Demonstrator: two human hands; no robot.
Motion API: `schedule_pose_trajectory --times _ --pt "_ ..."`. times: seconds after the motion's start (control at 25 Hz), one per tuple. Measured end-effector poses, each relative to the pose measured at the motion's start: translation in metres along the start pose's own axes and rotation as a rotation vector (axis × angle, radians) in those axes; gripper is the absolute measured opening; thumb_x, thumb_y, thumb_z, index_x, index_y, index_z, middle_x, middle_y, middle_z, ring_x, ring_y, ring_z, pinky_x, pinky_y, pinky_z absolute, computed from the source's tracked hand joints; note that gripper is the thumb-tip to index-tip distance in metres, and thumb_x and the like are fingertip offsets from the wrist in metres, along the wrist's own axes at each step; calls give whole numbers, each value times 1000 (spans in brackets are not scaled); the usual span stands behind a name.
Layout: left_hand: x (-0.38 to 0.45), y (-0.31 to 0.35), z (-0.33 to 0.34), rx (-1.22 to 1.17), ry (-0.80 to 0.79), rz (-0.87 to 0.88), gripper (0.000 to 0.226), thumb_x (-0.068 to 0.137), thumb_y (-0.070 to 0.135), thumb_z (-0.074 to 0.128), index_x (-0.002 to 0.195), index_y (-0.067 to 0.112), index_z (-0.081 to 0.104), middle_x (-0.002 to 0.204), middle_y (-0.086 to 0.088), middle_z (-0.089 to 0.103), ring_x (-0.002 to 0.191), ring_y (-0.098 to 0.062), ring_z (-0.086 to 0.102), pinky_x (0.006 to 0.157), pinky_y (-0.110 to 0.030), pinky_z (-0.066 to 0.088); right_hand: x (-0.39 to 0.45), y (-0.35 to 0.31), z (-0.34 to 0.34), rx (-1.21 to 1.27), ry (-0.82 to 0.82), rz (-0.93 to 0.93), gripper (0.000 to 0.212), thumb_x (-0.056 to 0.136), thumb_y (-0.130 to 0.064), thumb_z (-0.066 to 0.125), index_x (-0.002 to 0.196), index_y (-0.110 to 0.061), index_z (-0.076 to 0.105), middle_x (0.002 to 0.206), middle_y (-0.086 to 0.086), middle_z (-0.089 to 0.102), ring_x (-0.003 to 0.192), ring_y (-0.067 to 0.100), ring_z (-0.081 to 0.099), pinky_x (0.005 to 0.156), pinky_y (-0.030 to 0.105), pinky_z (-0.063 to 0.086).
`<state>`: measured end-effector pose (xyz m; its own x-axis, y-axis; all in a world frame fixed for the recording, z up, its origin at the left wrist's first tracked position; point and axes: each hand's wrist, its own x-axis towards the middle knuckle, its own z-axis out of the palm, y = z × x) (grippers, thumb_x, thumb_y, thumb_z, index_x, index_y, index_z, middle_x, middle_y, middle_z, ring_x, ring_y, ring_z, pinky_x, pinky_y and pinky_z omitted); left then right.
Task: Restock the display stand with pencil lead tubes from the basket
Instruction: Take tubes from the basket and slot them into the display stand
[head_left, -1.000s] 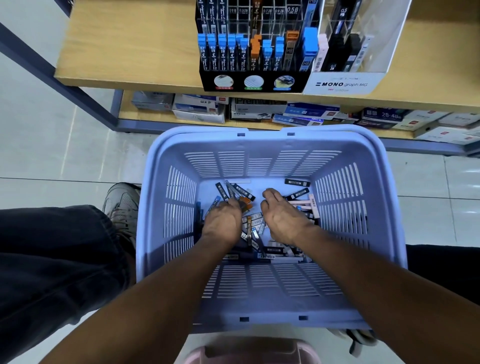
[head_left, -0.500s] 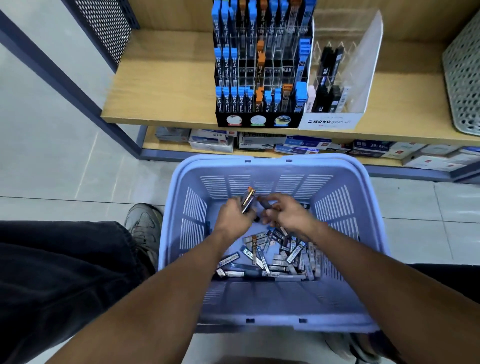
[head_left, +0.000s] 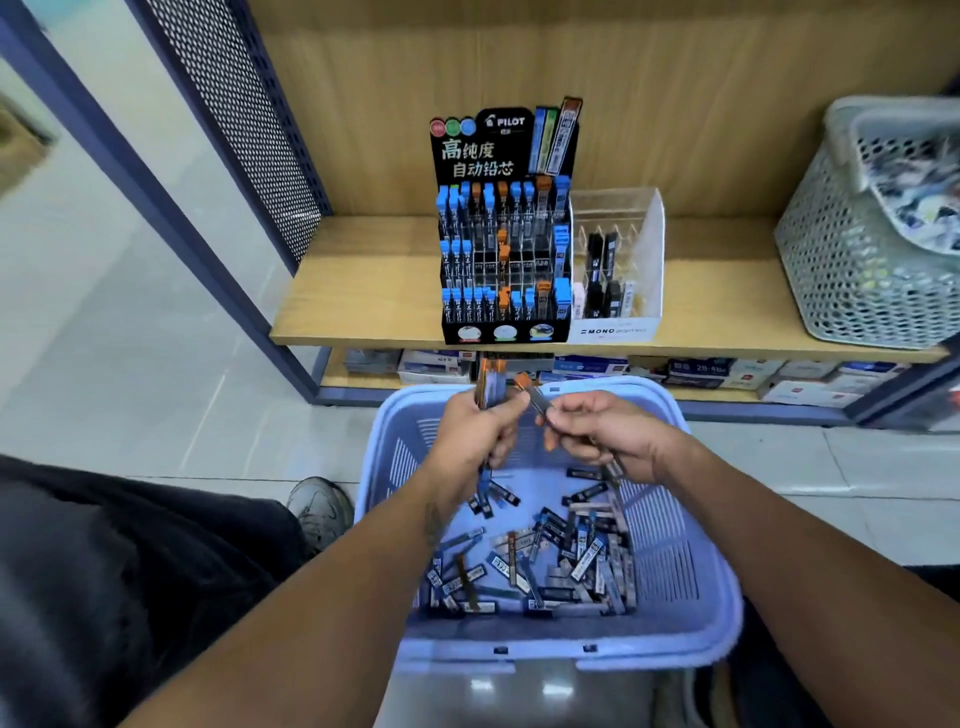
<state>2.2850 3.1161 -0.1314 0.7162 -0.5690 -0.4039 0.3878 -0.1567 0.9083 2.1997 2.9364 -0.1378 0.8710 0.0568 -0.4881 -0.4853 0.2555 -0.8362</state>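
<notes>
A lilac plastic basket (head_left: 691, 582) sits in front of me with several pencil lead tubes (head_left: 545, 561) loose on its bottom. Above its far rim my left hand (head_left: 475, 434) grips a small bundle of orange-capped tubes (head_left: 491, 382) upright. My right hand (head_left: 597, 434) pinches one orange-capped tube (head_left: 532, 397) just to the right of that bundle. The black Pilot display stand (head_left: 504, 260) stands on the wooden shelf (head_left: 363, 306) beyond, with blue- and orange-capped tubes in its rows and some empty slots.
A clear Mono acrylic stand (head_left: 618, 270) sits right of the Pilot stand. A grey mesh basket (head_left: 857, 249) fills the shelf's right end. Boxed stock (head_left: 717, 371) lines the lower shelf. My dark-trousered leg and shoe (head_left: 319, 509) are left of the lilac basket.
Both hands have risen from the pile at the basket's bottom to its far rim, carrying orange-capped tubes. The view has tilted up, showing the whole display stand.
</notes>
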Motion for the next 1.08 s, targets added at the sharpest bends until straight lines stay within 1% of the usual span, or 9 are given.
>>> schedule_pose_trajectory --times 0.08,0.16,0.28,0.36,0.44,0.52,0.64,0.76,1.08 --pt "5 27 4 -114 -34 32 19 98 18 65 100 -1 59 58 -3 39 41 -14 29 39 -25 23 -2 -18 9 61 -26 -68 22 94 -20 59 103 0 65 78 13 63 42 8 32 37 19 20" --pt "10 49 2 -223 -151 63 25 99 16 62 114 -4 65 59 -5 38 38 -12 29 38 -24 22 -3 -32 14 185 -89 -115 21 97 -19 56 100 -1 67 72 12 59 40 7 32 36 17 22" --pt "16 66 -5 -326 -307 118 28 95 16 63 115 -2 67 56 -2 39 35 -9 33 36 -22 22 0 -45 18 349 -213 -173 22 100 -14 50 99 1 66 69 9 54 39 4 32 36 15 22" --pt "20 71 -8 -327 -303 159 30 91 19 67 111 -4 66 56 -2 39 36 -9 34 35 -21 25 2 -55 18 328 -234 -154 25 100 -17 51 103 3 67 69 10 55 39 3 31 36 16 20" --pt "25 77 -9 -225 -213 198 27 90 22 72 96 -2 64 54 -2 38 36 -11 32 36 -21 25 3 -72 15 133 -131 -87 34 100 -24 55 112 7 63 71 14 59 38 5 30 36 18 17" --pt "31 86 -9 -57 -105 217 27 90 22 76 77 6 57 51 -2 36 38 -15 29 40 -23 24 2 -94 11 -182 100 -84 38 97 -32 63 111 2 66 73 12 65 41 9 32 37 20 21" --pt "38 100 -4 142 -38 174 25 86 17 80 78 10 58 47 -2 38 38 -16 29 42 -23 24 -1 -127 10 -312 334 -313 20 90 -29 74 100 -11 75 75 6 67 46 9 37 41 20 26" --pt "45 106 5 230 -74 176 24 84 14 82 76 10 59 46 -1 41 37 -16 31 43 -22 24 2 -146 11 -477 385 -466 12 84 -10 79 94 -2 76 68 -2 66 48 -2 48 46 11 36" --pt "61 109 9 243 -86 214 19 84 13 82 82 6 65 48 -2 47 38 -15 34 40 -23 27 13 -155 -5 -658 408 -362 6 84 -6 79 85 -2 75 67 3 65 57 4 54 56 17 47"
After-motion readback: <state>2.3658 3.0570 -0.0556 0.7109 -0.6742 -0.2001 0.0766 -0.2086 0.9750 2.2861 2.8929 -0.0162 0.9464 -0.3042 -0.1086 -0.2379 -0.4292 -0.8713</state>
